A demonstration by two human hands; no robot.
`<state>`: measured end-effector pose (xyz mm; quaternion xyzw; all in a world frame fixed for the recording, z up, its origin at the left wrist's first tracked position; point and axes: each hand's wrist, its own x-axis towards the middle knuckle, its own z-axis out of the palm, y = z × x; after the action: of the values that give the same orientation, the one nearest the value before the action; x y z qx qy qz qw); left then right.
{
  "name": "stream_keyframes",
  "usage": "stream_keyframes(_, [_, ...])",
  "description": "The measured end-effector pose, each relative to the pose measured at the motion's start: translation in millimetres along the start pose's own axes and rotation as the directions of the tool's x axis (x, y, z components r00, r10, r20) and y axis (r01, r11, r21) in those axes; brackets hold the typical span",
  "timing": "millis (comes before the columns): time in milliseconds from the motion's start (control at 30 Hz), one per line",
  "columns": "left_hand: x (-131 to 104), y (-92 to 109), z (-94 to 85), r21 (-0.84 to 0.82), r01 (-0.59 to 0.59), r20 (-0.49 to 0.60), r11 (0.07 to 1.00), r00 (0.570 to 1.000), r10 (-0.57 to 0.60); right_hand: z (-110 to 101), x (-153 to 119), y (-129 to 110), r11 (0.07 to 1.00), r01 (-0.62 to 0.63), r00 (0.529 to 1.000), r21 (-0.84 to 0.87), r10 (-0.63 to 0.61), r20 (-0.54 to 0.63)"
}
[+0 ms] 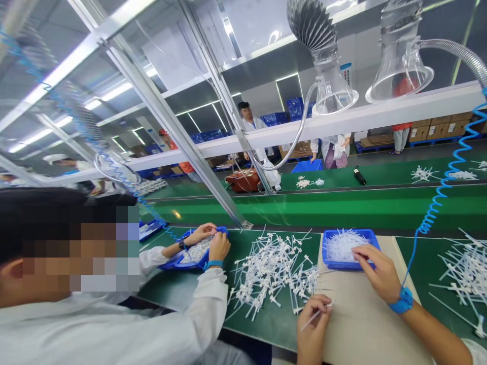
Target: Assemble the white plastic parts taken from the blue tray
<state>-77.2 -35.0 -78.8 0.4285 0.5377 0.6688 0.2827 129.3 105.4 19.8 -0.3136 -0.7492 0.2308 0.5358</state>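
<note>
My left hand [315,317] is closed on a thin white tube piece at the lower middle, over the left edge of a beige mat [361,309]. At the right, my right hand [376,268] reaches over the front right of a blue tray [348,264] heaped with thin white pieces [342,244]. Its thumb and forefinger are bent toward each other at the pieces; whether they hold one is too small to tell. A loose pile of white tube assemblies [266,268] lies left of the mat.
Another pile [470,276] lies at far right, by a coiled blue hose [437,197]. A co-worker [182,309] at left works over a blue tray [167,264]. Clear hoods [335,91] hang above; a metal post [171,121] stands behind the bench.
</note>
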Motion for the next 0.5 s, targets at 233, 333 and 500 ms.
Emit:
stream_keyframes(233, [4.4, 3.4, -1.9, 0.025, -0.004, 0.078, 1.000, 0.997, 0.002, 31.6, -49.2, -16.3, 0.884, -0.403, 0.863, 0.236, 0.280, 0.421])
stream_keyframes(333, [6.1, 8.7, -0.1, 0.020, 0.021, 0.130, 1.000, 0.991, -0.023, 45.2, -59.3, -9.8, 0.778, -0.558, 0.766, 0.289, 0.349, 0.539])
stream_keyframes(500, [2.7, 21.6, 7.3, -0.015, 0.110, 0.073, 0.994, 0.991, -0.109, 50.6, -64.0, -2.9, 0.711, -0.635, 0.715, 0.302, 0.392, 0.579])
